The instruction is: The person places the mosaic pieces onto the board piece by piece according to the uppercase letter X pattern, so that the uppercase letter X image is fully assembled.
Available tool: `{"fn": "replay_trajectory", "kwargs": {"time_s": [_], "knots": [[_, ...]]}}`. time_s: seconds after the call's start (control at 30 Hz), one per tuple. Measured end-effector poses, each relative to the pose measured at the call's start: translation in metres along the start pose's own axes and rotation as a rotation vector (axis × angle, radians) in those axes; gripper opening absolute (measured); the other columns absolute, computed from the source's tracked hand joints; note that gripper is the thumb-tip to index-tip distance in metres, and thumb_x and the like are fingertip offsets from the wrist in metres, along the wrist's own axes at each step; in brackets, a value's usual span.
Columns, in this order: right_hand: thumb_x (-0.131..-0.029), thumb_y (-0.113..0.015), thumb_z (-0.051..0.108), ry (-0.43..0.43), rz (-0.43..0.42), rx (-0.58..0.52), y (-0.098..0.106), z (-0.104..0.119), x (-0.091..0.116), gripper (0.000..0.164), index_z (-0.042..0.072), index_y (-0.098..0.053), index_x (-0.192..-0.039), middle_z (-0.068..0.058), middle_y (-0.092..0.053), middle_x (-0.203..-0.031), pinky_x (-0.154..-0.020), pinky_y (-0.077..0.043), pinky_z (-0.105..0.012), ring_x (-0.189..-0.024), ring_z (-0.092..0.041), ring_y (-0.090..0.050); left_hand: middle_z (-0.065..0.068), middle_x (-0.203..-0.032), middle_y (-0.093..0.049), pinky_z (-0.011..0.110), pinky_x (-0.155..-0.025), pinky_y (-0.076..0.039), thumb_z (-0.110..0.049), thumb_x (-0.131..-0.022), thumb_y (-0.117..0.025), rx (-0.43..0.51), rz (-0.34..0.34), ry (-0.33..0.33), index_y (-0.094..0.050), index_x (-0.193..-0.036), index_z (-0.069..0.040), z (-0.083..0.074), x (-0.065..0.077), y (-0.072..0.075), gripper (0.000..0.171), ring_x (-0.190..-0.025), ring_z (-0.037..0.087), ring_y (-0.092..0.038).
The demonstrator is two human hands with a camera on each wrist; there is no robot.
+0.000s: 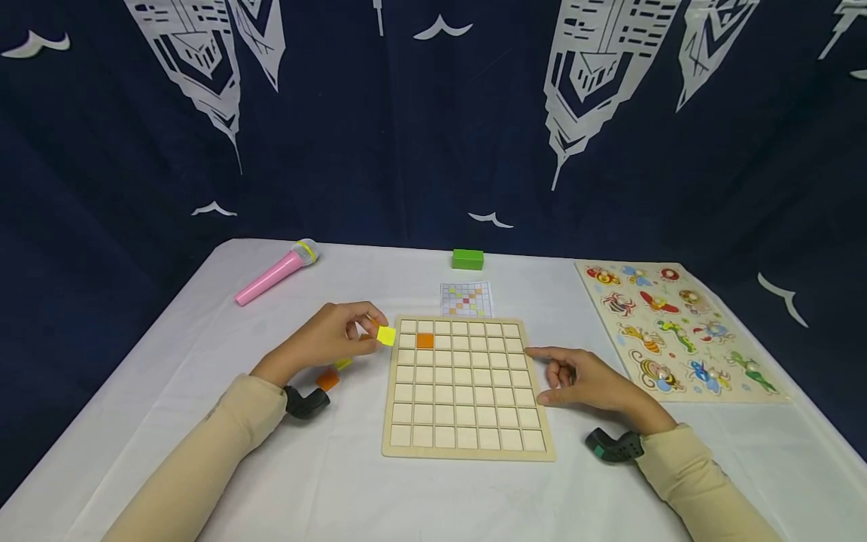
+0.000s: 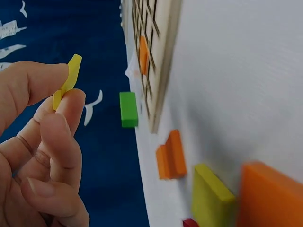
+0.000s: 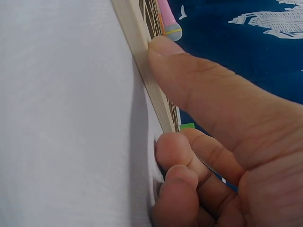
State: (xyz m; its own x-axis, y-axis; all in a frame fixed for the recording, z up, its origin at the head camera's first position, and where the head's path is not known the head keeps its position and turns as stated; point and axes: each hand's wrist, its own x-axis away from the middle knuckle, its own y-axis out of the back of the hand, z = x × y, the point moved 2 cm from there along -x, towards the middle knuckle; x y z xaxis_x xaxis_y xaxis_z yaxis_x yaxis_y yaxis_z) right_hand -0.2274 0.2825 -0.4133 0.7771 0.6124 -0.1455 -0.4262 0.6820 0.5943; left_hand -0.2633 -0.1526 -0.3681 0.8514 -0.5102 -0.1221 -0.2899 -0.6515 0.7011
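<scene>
Apparently early: one orange tile (image 1: pixel 425 341) in the board (image 1: pixel 467 454), other cells bare. Left hand (image 1: pixel 332 335) pinches a yellow tile (image 1: pixel 386 336) near board's left edge, unplaced. Loose tiles (image 1: pixel 328 379) remain beside that hand. Right hand (image 1: pixel 588 382): thumb and index apart, touching board's right edge.

On the table (image 1: pixel 352 482) we have the grid board (image 1: pixel 469 454) with one tile (image 1: pixel 425 341) in it, loose tiles (image 1: pixel 328 379) left of it, the card (image 1: pixel 466 299) and then the block (image 1: pixel 467 260) behind it, the microphone (image 1: pixel 276 273) back left, and the puzzle (image 1: pixel 650 320) to the right.
</scene>
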Motion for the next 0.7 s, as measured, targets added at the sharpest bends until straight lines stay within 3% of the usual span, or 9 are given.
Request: {"fn": "replay_trajectory", "kwargs": {"time_s": [0.2,0.7], "knots": [[-0.087,-0.088,0.002,-0.021,0.006,-0.008,0.000,0.000,0.000,0.068,-0.015,-0.056,-0.145,0.002,-0.061,-0.083,-0.059,-0.044,-0.027,-0.066,-0.009,-0.049,-0.002,-0.097,-0.076,0.028,-0.065,-0.050,-0.011,-0.091,-0.085,-0.006,0.021,-0.042,-0.074,-0.118,-0.010,-0.013,-0.013,-0.005,0.029,-0.071,0.016,-0.062],[-0.087,-0.088,0.002,-0.022,0.005,-0.019,0.000,-0.001,0.000,0.069,-0.016,-0.055,-0.145,0.002,-0.061,-0.083,-0.059,-0.044,-0.027,-0.066,-0.009,-0.050,-0.007,-0.095,-0.077,0.027,-0.064,-0.045,-0.016,-0.092,-0.085,-0.003,0.073,-0.083,-0.074,-0.121,-0.011,-0.044,-0.048,-0.031,0.031,-0.062,0.012,-0.059]]}}
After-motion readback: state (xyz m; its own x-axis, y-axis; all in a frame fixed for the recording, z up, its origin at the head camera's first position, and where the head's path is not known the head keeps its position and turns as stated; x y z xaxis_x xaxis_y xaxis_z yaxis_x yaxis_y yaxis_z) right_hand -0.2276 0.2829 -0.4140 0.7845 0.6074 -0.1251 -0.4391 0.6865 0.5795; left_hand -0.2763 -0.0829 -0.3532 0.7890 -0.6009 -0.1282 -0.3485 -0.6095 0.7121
